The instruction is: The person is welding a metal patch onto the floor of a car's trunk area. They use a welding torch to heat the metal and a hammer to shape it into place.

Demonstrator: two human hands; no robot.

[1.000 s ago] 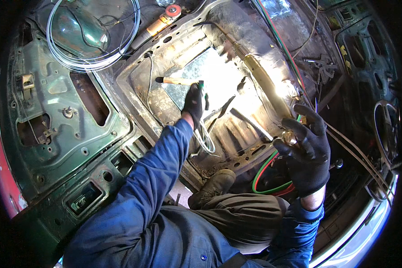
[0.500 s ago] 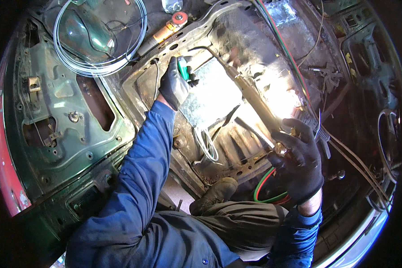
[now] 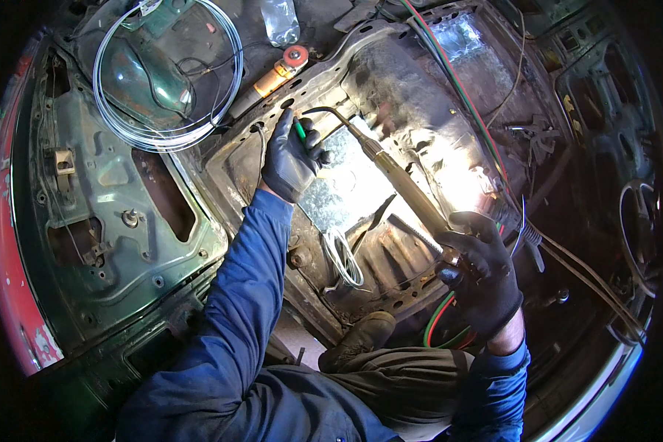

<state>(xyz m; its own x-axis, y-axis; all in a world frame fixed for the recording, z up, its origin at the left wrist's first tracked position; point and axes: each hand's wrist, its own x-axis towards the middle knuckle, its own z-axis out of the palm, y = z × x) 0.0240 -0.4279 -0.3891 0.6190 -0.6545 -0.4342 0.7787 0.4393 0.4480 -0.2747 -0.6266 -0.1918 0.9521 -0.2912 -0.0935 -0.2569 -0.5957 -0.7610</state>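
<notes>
Gloves (image 3: pixel 493 298), dark and snug, cover both hands. Right of centre, the right hand (image 3: pixel 479 265) is closed around the lower end of a long tan torch (image 3: pixel 409 188). The torch's long axis slants from that fist toward the upper left of the frame, and its thin neck hooks over so that the tip points left. At that tip, just left of it, the left hand (image 3: pixel 291 156) is curled around a small green object (image 3: pixel 300 130) (mostly hidden by the fingers, so its exact kind cannot be told).

Beneath the torch lies a grey metal sheet (image 3: pixel 328 204), partly washed out by bright light, on a worn, rusty vehicle floor (image 3: pixel 390 254). A small bundle of pale wire (image 3: pixel 342 259) sits at the sheet's lower edge.

Farther out, an orange grinder (image 3: pixel 272 79) with a red disc rests at upper centre, near a large wire coil (image 3: pixel 166 146) at upper left. Green and red hoses (image 3: pixel 460 85) run down the upper right. A dark green door (image 3: pixel 114 158) fills the left side, with red bodywork (image 3: pixel 15 283) beyond it.
</notes>
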